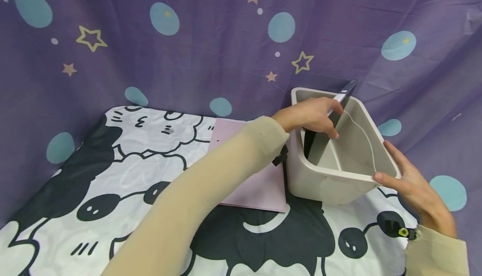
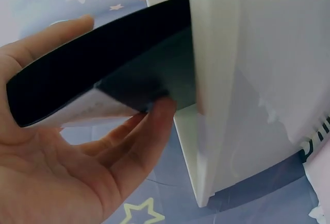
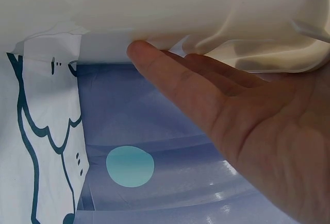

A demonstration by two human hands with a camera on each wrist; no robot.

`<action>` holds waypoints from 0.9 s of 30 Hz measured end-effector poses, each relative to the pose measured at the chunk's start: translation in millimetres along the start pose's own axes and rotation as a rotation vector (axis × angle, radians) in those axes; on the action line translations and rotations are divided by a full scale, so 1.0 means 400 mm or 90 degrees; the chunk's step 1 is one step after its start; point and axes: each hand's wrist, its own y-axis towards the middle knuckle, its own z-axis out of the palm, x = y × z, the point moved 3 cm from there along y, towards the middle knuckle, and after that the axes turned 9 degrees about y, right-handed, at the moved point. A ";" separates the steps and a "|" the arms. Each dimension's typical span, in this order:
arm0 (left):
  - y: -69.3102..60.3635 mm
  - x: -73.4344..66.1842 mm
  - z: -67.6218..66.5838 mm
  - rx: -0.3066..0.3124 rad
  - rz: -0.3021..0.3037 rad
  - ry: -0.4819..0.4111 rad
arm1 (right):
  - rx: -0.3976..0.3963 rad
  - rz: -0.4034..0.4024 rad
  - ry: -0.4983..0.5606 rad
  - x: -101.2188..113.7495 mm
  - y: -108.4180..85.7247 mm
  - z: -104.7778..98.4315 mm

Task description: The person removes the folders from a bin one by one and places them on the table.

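Note:
A light grey plastic bin stands tilted at the right of the head view. My left hand reaches over its far left side and grips a thin, flat, dark-and-white booklet-like item. In the left wrist view the item's black face bows between thumb and fingers, and its far end goes down behind the bin's rim. My right hand holds the bin's right rim, thumb over the edge, with fingers against the outer wall. The item's lower part is mostly hidden.
A pink flat sheet or folder lies left of the bin, partly under my left sleeve. A thin white cord-like line runs inside the bin. Cartoon-print cloth covers the surface; a purple curtain hangs close behind.

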 end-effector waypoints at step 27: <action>-0.028 0.086 0.046 0.011 0.024 -0.269 | 0.010 -0.008 0.012 0.001 -0.001 -0.001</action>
